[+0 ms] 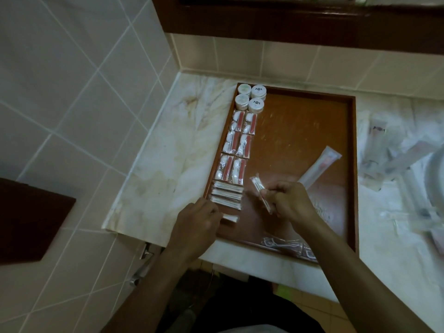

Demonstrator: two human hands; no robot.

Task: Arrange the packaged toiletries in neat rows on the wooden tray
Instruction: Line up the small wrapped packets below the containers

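A wooden tray [300, 121] lies on the marble counter. Along its left side run two columns: several round white soap packs [251, 97] at the far end, several clear packets with red strips [236, 146] below them, then a stack of flat white sachets [227, 194]. My left hand [198, 227] pinches a small white sachet [230, 218] at the tray's near left corner. Just right of the stack, my right hand [287, 200] grips a thin clear packet of cotton swabs [258, 188]. A long clear toothbrush packet [320, 164] lies slanted in the tray's middle.
More clear packets [288, 243] lie at the tray's near edge. A loose heap of wrapped items [396, 159] covers the counter to the right, beside a sink rim [432, 179]. Tiled walls rise behind and to the left. A dark wooden frame [288, 22] hangs above.
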